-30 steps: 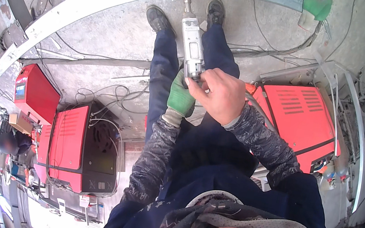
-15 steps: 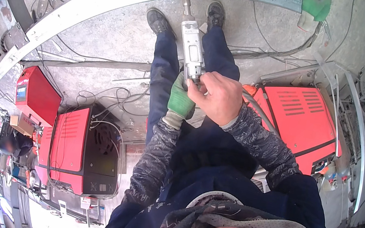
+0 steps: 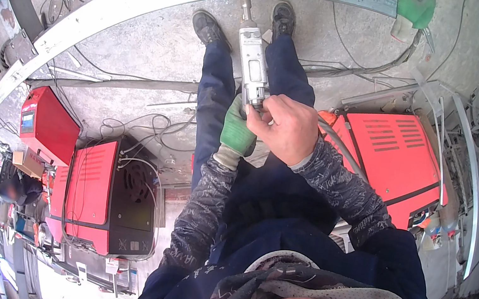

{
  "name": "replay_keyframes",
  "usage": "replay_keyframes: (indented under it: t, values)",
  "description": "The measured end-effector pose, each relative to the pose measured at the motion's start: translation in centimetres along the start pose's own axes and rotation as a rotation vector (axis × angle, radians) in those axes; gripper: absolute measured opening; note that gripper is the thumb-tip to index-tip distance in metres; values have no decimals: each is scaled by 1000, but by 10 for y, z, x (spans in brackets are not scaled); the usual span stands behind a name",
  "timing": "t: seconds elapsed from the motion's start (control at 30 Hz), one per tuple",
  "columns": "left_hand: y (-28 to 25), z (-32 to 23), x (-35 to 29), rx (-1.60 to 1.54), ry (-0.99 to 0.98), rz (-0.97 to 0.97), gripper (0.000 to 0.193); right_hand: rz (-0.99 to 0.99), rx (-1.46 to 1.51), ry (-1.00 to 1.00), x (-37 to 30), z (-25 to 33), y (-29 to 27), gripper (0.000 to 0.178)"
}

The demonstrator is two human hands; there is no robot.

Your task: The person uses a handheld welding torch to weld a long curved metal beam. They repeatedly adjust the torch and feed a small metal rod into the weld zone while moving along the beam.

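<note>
Holding the silver tool (image 3: 251,49), both hands (image 3: 289,127) hide its rear

Head cam, L of fisheye pair, is looking down from wearer's head, sitting close abv navy-clothed torso (image 3: 275,239), facing fwd twd grey concrete floor (image 3: 148,47).
</note>
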State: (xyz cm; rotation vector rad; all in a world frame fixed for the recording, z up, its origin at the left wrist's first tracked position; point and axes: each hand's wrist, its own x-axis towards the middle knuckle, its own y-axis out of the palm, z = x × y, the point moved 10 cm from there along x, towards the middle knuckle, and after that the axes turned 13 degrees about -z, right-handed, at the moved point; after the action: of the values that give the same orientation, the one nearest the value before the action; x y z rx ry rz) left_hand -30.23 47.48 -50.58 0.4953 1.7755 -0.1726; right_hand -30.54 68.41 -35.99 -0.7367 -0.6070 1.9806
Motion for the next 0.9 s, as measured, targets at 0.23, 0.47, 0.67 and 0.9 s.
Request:
replay_keyframes:
  t: [0.23, 0.47, 0.67, 0.9]
  values:
    - [0, -4, 2, 217, 126, 23, 29, -14, -23, -68, 1, 2, -1, 33]
    - [-11, 15, 8, 63, 54, 21, 29, -16, -31, -85, 1, 2, 0, 33]
    - [-9, 13, 9, 86, 72, 32, 30, -16, -30, -78, 1, 1, 0, 33]
    - [0, -3, 2, 168, 123, 8, 30, -23, -24, -66, 0, 0, 0, 33]
